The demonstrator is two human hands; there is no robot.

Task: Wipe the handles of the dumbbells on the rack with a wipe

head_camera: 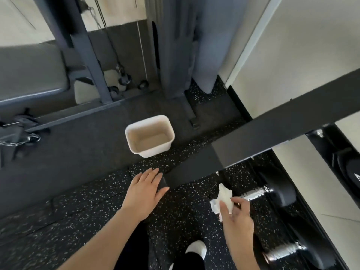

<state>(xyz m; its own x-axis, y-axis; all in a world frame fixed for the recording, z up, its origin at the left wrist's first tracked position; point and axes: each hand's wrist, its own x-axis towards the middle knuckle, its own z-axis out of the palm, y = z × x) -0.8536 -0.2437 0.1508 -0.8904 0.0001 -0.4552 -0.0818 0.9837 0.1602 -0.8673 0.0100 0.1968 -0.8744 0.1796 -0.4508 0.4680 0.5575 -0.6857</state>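
Right hand pinches a crumpled white wipe between thumb and fingers, just beside the knurled chrome handle of a black dumbbell on the lower rack tier. Left hand lies flat, fingers straight, on the end of the rack's foot. White lettering on a farther dumbbell is cut off, unreadable. Beige bin on the speckled floor: no contents visible. A second dumbbell sits nearer.

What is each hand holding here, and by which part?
Right hand pinches the crumpled white wipe by its lower end. Left hand holds nothing, resting flat on the rack's end.
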